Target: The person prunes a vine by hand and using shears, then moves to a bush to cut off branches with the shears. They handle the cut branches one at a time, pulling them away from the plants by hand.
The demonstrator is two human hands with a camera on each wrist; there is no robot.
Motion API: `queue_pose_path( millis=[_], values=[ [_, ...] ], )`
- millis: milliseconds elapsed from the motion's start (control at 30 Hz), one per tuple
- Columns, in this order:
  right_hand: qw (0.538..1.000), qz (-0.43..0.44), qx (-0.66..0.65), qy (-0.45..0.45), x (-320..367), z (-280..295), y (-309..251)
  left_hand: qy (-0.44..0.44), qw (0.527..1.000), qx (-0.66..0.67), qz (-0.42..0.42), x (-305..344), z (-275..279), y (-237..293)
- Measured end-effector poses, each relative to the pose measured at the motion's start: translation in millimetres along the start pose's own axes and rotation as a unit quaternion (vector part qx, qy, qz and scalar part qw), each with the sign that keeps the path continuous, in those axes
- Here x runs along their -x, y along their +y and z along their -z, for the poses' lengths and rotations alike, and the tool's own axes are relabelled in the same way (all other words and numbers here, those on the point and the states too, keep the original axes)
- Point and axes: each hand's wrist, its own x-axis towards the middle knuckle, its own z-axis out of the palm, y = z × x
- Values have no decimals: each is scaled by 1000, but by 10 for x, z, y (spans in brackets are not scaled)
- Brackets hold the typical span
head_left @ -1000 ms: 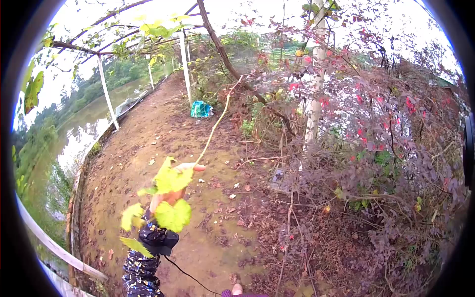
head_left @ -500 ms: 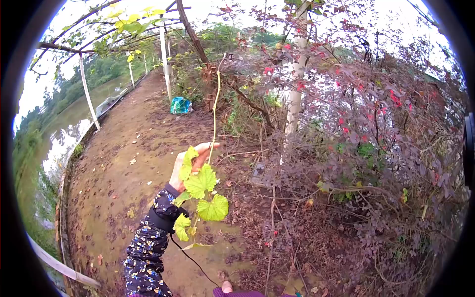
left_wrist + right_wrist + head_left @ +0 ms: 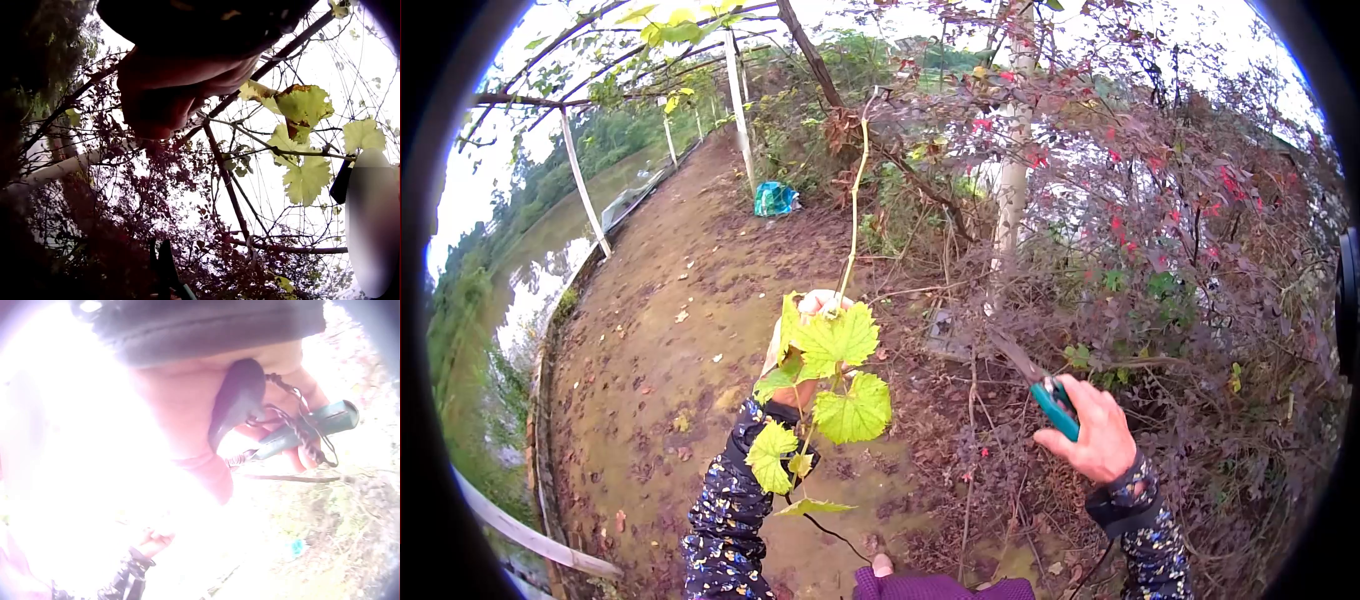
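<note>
In the head view a vine cutting (image 3: 857,200) stands upright, its long bare stem on top and several yellow-green leaves (image 3: 840,340) below. My left hand (image 3: 802,330) pinches its stem, partly hidden behind the leaves; the left wrist view shows that hand (image 3: 181,94) dark, beside leaves (image 3: 306,175). My right hand (image 3: 1095,430) grips green-handled pruning shears (image 3: 1055,405) to the right of the cutting, blades pointing up and left. In the right wrist view the shears' handle (image 3: 312,431) lies across the fingers of the right hand (image 3: 187,419), with twisted wire around it.
A dirt path (image 3: 650,350) runs ahead, with a low edge and water (image 3: 530,290) at left. White posts (image 3: 585,180) carry an overhead frame. A teal bag (image 3: 774,199) lies near one post. Reddish-purple shrubs (image 3: 1200,300) and a pale trunk (image 3: 1012,190) fill the right side.
My right hand has come into the head view from the right with the shears. The left hand has moved right with the cutting, which turned from a slant to nearly upright.
</note>
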Motion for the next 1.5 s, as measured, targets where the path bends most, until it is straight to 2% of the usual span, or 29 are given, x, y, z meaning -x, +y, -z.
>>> queue_pose_path(
  millis=[33, 133, 200, 300, 400, 433, 467, 533, 600, 667, 800, 933, 1067, 1200, 1267, 1300, 1367, 1500],
  values=[
    [999, 39, 9, -3, -197, 58, -94, -37, 999, -5, -2, -22, 91, -10],
    [991, 127, 46, -9, -662, 127, -377, -9, 999, 18, 43, 13, 104, -51],
    [984, 152, 92, -6, -886, 92, -547, -42, 999, -22, 18, -2, 136, 16],
    [976, 173, 132, 6, -1074, 49, -734, -26, 997, -55, 44, 19, 123, 144],
    [979, 182, 92, -24, -1162, 18, -836, -18, 997, -61, 39, -23, 243, 139],
    [980, 181, 80, -25, -1181, -4, -853, -37, 998, 7, 41, 19, 234, 170],
    [981, 177, 69, -26, -1164, 11, -855, -38, 998, 13, 41, 54, 181, 222],
    [983, 160, 88, -35, -1177, 8, -942, -50, 992, -107, 44, 45, 151, 269],
    [974, 205, 100, 2, -1202, -33, -958, -58, 996, -50, 47, -5, 165, 181],
    [975, 199, 101, -13, -1208, -50, -975, -44, 996, -45, 65, -63, 234, 195],
    [981, 163, 104, -34, -1175, -61, -927, -29, 999, -24, 16, -96, 358, 128],
    [977, 159, 139, -30, -1181, -103, -867, -43, 997, -22, 57, -117, 435, 154],
    [978, 169, 121, -30, -1196, -144, -972, -23, 998, -37, 36, -182, 412, 68],
    [976, 180, 122, -8, -1225, -156, -995, -51, 995, -32, 76, -197, 390, 96],
    [982, 180, 46, -34, -1218, -189, -922, -35, 996, -28, 77, -190, 400, 81],
    [981, 189, 36, -12, -1212, -254, -917, -23, 996, -18, 86, -187, 460, 49],
    [988, 136, 43, -57, -1169, -322, -991, -18, 996, -21, 86, -165, 585, -29],
    [991, 117, 20, -70, -1119, -538, -1015, -15, 995, -7, 101, -79, 743, -33]
  ],
)
